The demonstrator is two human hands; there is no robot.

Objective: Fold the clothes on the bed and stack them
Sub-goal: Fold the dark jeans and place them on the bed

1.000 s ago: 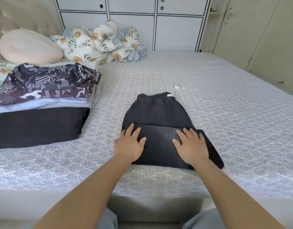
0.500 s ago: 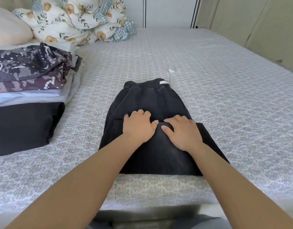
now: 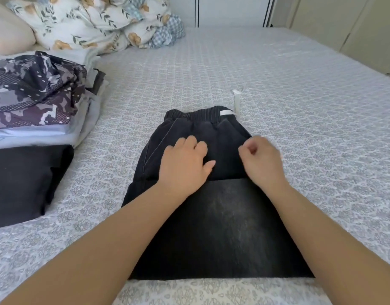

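Black trousers (image 3: 213,216) lie half-folded mid-bed (image 3: 299,106), stack (image 3: 35,111) well to the left. L hand (image 3: 185,164) flat on cloth, grasping nothing; R hand (image 3: 261,160) curled, blurred, grip can't tell. Fabric looks soft, floppy, light; prob. take by folded edge, both sides.

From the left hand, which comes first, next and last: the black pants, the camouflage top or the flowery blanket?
1. Black elastic-waist pants: under the left hand.
2. Purple camouflage top: left, atop the stack.
3. Flowery bunched blanket: far back left.
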